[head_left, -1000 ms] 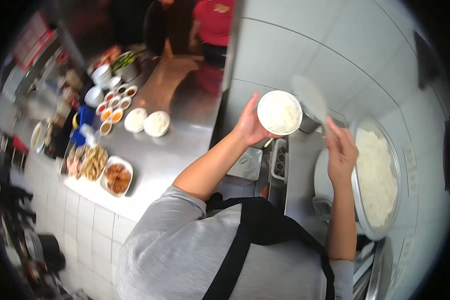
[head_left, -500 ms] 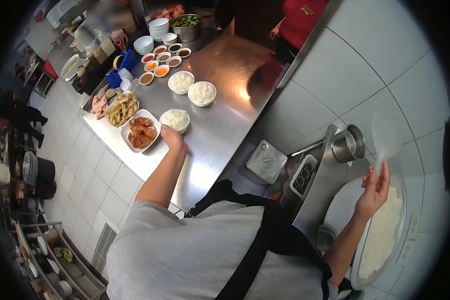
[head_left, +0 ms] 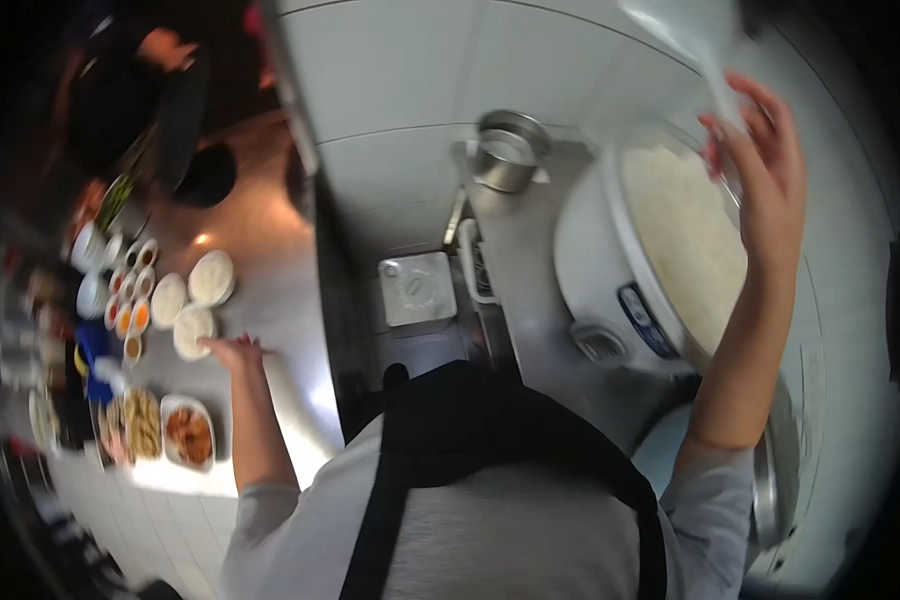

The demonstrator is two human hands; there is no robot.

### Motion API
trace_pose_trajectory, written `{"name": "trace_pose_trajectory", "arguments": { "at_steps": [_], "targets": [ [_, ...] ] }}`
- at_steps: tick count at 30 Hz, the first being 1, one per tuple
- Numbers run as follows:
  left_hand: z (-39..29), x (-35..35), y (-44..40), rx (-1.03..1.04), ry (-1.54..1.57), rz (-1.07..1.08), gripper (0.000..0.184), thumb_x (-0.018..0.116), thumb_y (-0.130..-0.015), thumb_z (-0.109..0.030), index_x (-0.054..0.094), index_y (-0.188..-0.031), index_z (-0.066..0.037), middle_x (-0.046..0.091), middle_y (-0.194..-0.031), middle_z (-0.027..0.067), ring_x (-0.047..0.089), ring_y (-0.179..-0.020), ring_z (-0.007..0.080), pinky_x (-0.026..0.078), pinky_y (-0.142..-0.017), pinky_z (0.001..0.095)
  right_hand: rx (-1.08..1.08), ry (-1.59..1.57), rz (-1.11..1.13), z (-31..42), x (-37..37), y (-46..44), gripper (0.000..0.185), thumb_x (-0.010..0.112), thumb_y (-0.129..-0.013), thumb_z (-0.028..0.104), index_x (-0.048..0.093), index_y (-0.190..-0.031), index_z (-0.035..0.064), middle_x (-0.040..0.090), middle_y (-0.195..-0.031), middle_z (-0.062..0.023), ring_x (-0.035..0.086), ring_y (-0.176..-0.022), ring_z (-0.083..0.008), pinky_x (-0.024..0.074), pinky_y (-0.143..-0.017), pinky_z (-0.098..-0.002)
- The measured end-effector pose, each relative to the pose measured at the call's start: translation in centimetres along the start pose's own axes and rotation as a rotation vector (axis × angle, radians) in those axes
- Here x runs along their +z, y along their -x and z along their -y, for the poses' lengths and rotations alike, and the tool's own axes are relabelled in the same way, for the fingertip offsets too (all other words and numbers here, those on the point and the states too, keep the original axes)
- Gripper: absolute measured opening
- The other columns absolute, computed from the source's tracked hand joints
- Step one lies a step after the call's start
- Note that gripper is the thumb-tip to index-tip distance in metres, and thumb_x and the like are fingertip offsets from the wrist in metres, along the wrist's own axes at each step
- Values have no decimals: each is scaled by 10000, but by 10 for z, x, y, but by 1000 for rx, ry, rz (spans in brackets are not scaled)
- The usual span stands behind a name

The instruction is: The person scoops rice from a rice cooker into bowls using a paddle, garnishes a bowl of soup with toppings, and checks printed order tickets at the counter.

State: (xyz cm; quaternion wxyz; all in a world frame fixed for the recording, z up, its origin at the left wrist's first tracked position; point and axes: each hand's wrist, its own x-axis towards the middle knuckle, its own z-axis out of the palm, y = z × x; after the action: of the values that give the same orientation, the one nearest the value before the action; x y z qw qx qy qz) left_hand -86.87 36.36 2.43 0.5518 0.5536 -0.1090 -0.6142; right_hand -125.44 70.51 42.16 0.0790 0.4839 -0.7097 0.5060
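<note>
In the head view, my right hand (head_left: 767,175) is closed around the handle of a translucent rice paddle (head_left: 685,28), raised at the upper right. Below and left of it stands a large white rice cooker (head_left: 592,235) filled with white rice (head_left: 682,215). My left hand (head_left: 236,354) is over the steel counter, fingers apart, with its thumb at the edge of a white bowl of rice (head_left: 194,330). Two more bowls of rice, one nearer (head_left: 169,300) and one farther (head_left: 211,278), sit just beyond. Motion blur softens both hands.
A dish of glazed meat (head_left: 189,436) and fried food (head_left: 142,424) stand at the counter's near left. Several small sauce cups (head_left: 133,348) are beyond. A steel pot (head_left: 508,160) and a lidded container (head_left: 417,289) are mid-view. Another person's hand (head_left: 167,48) shows upper left.
My view has turned right, so the counter now lies farther left and the open rice cooker fully shows. My right hand has raised the paddle. My left hand stays beside the same rice bowl.
</note>
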Motion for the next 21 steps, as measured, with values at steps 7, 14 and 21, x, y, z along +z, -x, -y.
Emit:
{"name": "trace_pose_trajectory", "arguments": {
  "at_steps": [7, 14, 21],
  "targets": [
    [97, 18, 31, 367, -605, 481, 464, 583, -896, -288, 466, -1295, -81, 399, -1089, 56, 447, -828, 151, 432, -727, 293, -97, 956, 521, -76, 83, -60, 292, 495, -767, 7, 616, -1022, 78, 649, -913, -161, 623, -853, -321, 497, -722, -399],
    [93, 13, 60, 677, -850, 640, 401, 609, -860, -192, 521, -1242, -111, 369, -1266, 79, 438, -1043, 220, 420, -856, 344, 332, 1179, 783, -203, 179, -119, 241, 556, -832, 138, 683, -1035, 106, 637, -1136, -89, 616, -1042, -247, 516, -816, -395],
    [119, 61, 57, 863, -920, 900, 310, 620, -873, -138, 544, -1147, -14, 472, -1162, 123, 516, -971, 208, 450, -791, 310, 50, 1215, 358, -118, 26, -114, 146, 589, -791, 215, 674, -779, 98, 664, -803, -141, 645, -777, -318, 502, -655, -438]
  ]
}}
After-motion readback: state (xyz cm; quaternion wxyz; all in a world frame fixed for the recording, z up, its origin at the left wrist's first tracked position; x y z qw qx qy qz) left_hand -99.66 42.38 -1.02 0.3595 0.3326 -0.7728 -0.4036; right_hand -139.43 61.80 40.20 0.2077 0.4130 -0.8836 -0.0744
